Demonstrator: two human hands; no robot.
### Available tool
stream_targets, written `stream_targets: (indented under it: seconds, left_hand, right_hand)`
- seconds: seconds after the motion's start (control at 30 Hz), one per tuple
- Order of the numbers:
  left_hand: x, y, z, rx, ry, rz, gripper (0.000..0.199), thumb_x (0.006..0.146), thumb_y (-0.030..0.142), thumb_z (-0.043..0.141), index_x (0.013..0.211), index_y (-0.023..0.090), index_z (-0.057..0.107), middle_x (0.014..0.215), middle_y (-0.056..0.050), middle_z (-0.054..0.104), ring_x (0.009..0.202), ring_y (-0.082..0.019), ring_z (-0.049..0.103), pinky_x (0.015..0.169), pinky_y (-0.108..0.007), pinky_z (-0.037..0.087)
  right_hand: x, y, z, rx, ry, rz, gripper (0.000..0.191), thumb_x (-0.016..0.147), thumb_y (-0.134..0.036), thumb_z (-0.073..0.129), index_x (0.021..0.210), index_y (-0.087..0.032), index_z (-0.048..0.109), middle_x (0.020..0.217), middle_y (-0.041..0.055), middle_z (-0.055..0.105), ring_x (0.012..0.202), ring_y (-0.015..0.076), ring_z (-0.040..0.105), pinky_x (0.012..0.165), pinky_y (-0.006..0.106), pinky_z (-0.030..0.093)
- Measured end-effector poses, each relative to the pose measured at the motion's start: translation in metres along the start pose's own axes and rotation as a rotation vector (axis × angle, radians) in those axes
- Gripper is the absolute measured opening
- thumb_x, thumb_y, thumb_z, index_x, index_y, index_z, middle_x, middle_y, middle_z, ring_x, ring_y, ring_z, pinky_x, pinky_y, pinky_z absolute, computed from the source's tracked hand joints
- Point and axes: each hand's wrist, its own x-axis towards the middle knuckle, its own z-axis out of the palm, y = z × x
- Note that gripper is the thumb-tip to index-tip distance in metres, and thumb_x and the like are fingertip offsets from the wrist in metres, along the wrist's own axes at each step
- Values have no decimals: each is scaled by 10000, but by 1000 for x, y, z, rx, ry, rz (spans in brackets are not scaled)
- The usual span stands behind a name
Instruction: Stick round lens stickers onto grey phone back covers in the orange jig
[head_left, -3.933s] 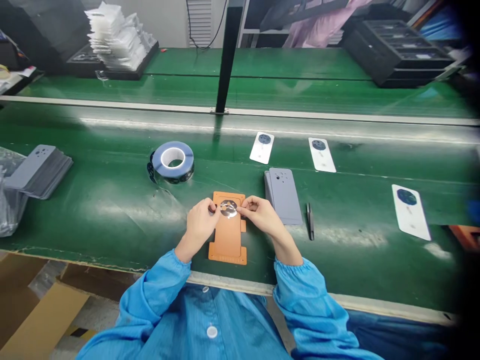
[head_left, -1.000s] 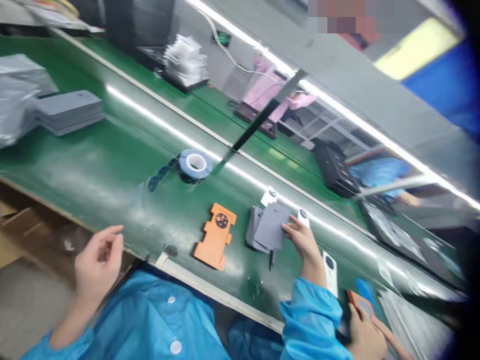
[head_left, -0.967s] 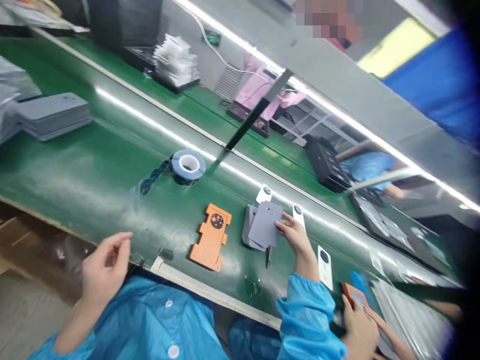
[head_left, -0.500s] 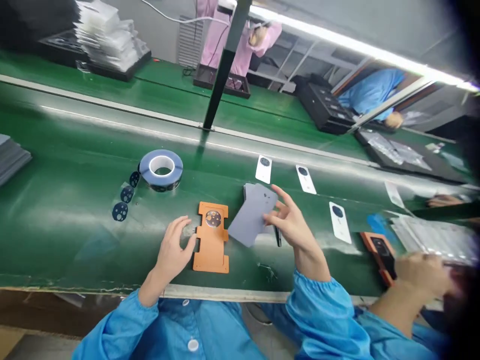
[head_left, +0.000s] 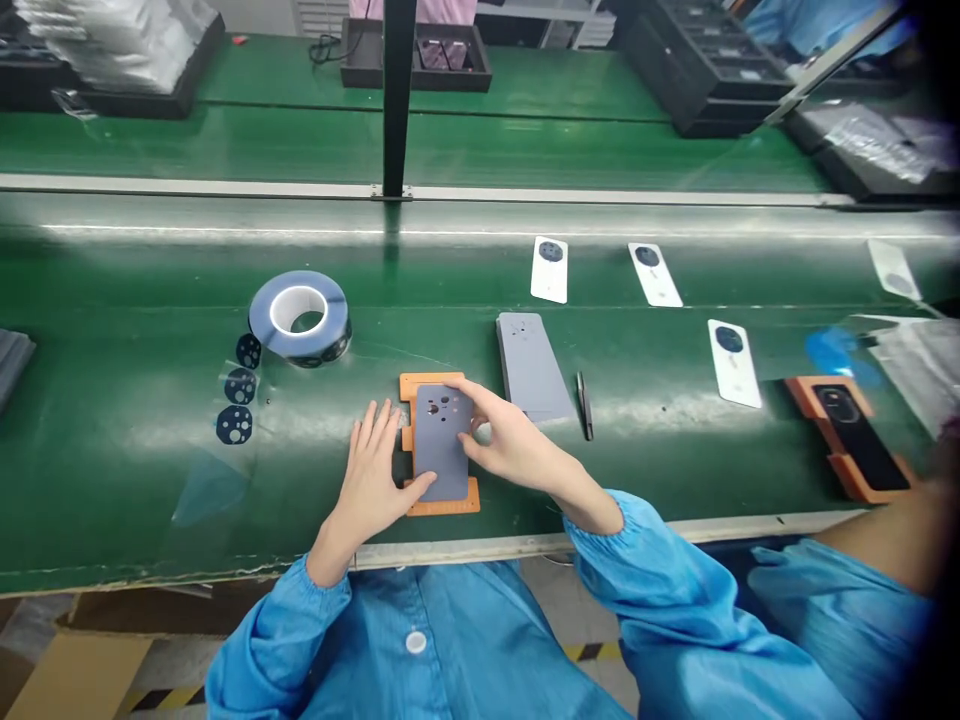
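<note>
A grey panel with small holes near its top (head_left: 442, 450) lies over the orange fixture (head_left: 442, 508), whose rim shows around it. My right hand (head_left: 510, 435) grips the panel's upper right edge between thumb and fingers. Flat beside the fixture, my left hand (head_left: 375, 475) has its fingers spread, and its thumb touches the panel's lower left part. To the right of the fixture is a stack of grey panels (head_left: 534, 365), with black tweezers (head_left: 585, 406) next to it.
A blue tape roll (head_left: 300, 315) trails round dark stickers (head_left: 235, 425) at left. White cards (head_left: 550, 270) lie toward the back and right. A second orange fixture (head_left: 862, 485) holds a dark phone near another person's arm. A black post (head_left: 397, 100) stands behind.
My right hand has brought the grey panel left from the stack onto the orange fixture. My left hand has come against the panel's edge. The camera view has tilted down and levelled.
</note>
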Motion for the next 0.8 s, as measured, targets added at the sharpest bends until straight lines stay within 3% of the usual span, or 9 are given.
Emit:
stream_targets:
  seconds: [0.17,0.3,0.43,0.6,0.8]
  left_hand:
    - [1,-2,4,34,9,-3,973,876,551,658,1625,255,113,1691,-140,216,1577,-348,92,1247,-632,135]
    - [1,-3,6,56,4,3,984,868,539,674,1624,251,113,1691,-146,213,1577,-351,87,1240,-631,156]
    - [2,-4,7,71,2,26,900,892,480,655,1613,240,171,1690,-157,207,1578,-349,83,1232,-641,161]
    - [1,-4,8,61,16,62,844,891,398,657,1601,249,226,1688,-165,207,1575,-366,88,1215,-673,159]
    - [2,-3,4,51,-2,33,841,896,502,657,1591,245,259,1680,-175,228,1574,-367,97,1213,-674,164]
  right_hand:
    - [3,8,18,-325,126,-86,712,822,-129,575,1510,-165,396,1451,197,458,1359,341,464,1118,530,450]
    - [4,7,37,-502,124,-60,677,867,-144,514,1529,-94,386,1623,237,275,1500,402,265,1182,632,313]
    - [1,1,56,-530,71,-85,577,978,-227,437,1550,-153,399,1628,167,350,1516,361,275,1208,610,267]
    - [7,-5,73,-531,138,-3,569,1013,-349,469,1554,-184,413,1614,145,390,1508,389,289,1205,656,211]
    - [6,-7,52,-399,139,2,498,1014,-371,485,1487,-216,502,1554,130,484,1462,349,394,1207,635,252]
